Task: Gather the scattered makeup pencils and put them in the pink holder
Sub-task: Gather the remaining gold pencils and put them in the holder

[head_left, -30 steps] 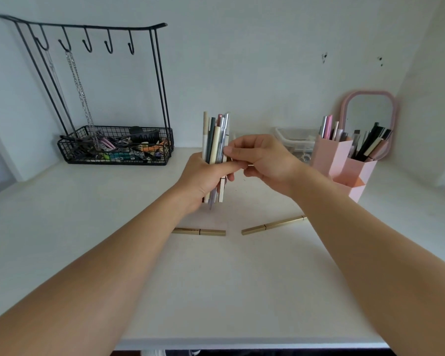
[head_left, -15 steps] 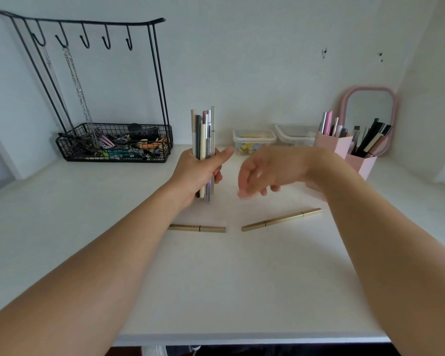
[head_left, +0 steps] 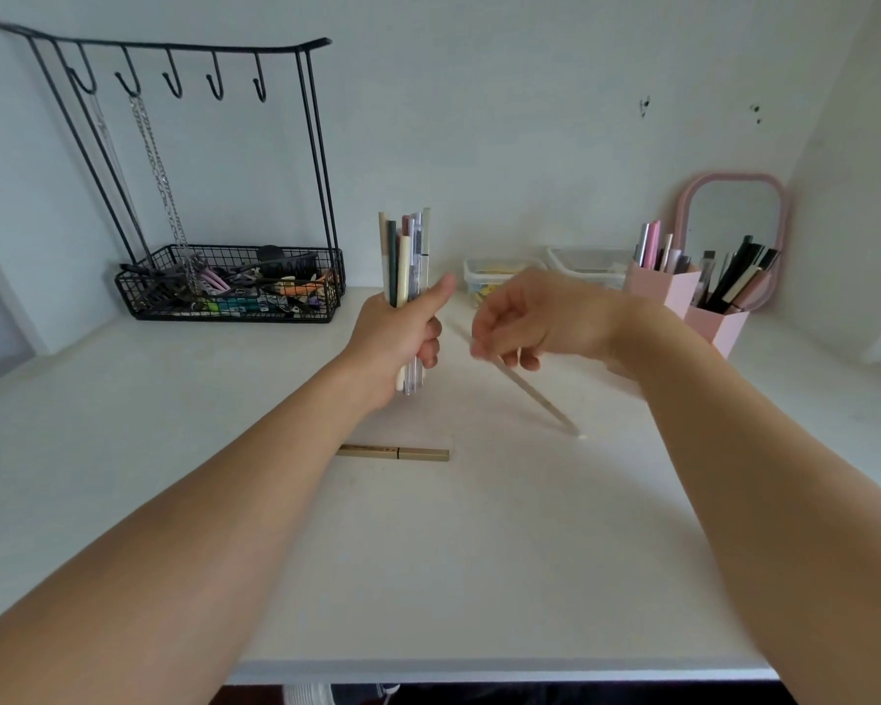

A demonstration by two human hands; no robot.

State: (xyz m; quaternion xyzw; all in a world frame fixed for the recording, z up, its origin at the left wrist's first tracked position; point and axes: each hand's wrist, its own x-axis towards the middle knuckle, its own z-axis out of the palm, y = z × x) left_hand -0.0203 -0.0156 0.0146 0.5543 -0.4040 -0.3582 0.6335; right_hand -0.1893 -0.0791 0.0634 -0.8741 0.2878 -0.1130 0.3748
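Roughly halfway: left hand (head_left: 403,333) grips a pencil bundle (head_left: 404,262) upright, right hand (head_left: 525,318) pinches another pencil (head_left: 535,396), one gold pencil (head_left: 392,453) lies mid-worktop, pink holder (head_left: 682,302) waits at the right rear corner

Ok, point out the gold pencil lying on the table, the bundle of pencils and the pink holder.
gold pencil (head_left: 392,453): head view, middle of its barrel, flat on the table.
bundle of pencils (head_left: 403,256): head view, upper shafts above the left hand.
pink holder (head_left: 665,292): head view, front wall of the left compartment.

bare forearms; sleeveless, ringless hands (head_left: 398,333)
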